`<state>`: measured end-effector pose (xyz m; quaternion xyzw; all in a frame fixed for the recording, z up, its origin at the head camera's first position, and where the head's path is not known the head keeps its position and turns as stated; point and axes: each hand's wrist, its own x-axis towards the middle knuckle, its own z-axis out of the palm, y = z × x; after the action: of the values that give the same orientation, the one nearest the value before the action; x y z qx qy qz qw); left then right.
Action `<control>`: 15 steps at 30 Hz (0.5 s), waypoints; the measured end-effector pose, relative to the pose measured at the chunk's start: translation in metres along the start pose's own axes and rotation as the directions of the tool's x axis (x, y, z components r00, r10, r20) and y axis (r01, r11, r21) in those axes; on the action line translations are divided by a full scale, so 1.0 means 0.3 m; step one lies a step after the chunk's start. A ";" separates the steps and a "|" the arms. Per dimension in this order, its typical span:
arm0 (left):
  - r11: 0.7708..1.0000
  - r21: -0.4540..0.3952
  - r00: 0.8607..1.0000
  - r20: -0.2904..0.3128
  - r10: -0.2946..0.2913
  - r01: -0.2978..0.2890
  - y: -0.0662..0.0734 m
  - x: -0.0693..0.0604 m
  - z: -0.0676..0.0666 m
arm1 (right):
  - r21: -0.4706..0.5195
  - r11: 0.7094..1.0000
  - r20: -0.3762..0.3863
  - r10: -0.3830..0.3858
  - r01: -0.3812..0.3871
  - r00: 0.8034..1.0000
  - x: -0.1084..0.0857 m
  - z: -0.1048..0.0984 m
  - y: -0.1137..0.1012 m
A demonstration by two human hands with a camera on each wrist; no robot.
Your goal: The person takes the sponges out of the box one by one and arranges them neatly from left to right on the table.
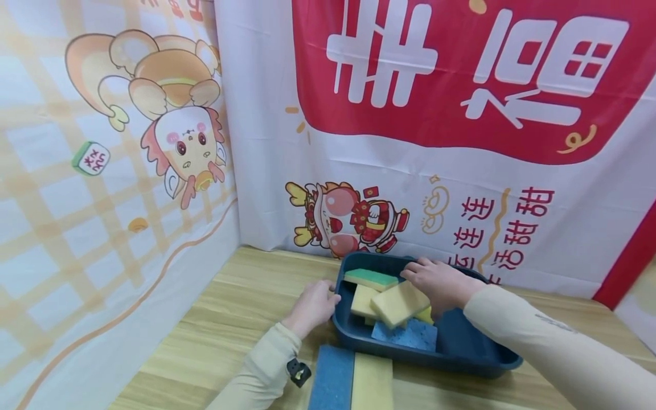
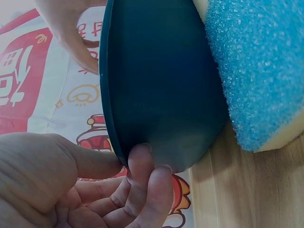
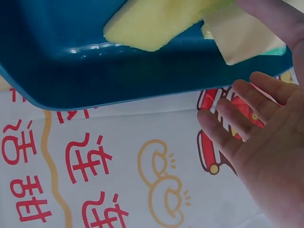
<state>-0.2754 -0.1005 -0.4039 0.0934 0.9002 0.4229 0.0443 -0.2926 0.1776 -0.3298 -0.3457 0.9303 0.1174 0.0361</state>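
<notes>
smooth, faintly glossy plastic basin (image 2: 161,85); rough, porous blue sponge (image 2: 266,71); wood-grained tabletop (image 1: 220,319); creased cloth backdrop (image 1: 261,148)

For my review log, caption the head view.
Left fingers against a dark blue tub of sponges, right fingers at its far rim.

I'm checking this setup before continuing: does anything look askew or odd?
The back cloth hangs sideways, its printed figure lying on its side. In the blue basin, the sponges lie jumbled at differing angles.
</notes>
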 end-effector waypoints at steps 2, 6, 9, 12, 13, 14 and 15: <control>1.000 0.008 1.000 -0.007 0.009 -0.009 0.000 -0.001 -0.001 | -0.012 1.000 -0.003 -0.008 0.008 1.000 0.007 0.004 0.002; 0.998 0.041 0.998 -0.035 0.043 -0.042 0.001 0.000 -0.003 | -0.032 0.999 -0.014 -0.005 0.005 1.000 0.020 0.012 0.013; 0.997 0.054 0.997 -0.047 0.057 -0.054 0.002 -0.001 -0.003 | -0.036 0.999 -0.025 -0.005 0.005 1.000 0.027 0.022 0.026; 0.998 0.043 0.998 -0.046 0.050 -0.049 0.005 -0.003 -0.003 | -0.018 1.000 -0.037 -0.019 0.018 0.999 0.029 0.029 0.032; 0.998 0.042 0.998 -0.046 0.048 -0.046 0.005 -0.004 -0.002 | -0.005 1.000 -0.041 -0.024 0.023 0.999 0.031 0.032 0.032; 0.998 0.040 0.998 -0.045 0.047 -0.045 0.005 -0.004 -0.002 | 0.006 1.000 -0.046 -0.029 0.030 0.999 0.032 0.034 0.031; 0.998 0.039 0.998 -0.045 0.044 -0.042 0.005 -0.004 -0.002 | 0.019 0.999 -0.050 -0.036 0.037 0.998 0.034 0.037 0.029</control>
<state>-0.2740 -0.1002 -0.4023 0.1038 0.9066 0.4088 0.0129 -0.3061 0.1802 -0.3402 -0.3651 0.9255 0.0989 0.0184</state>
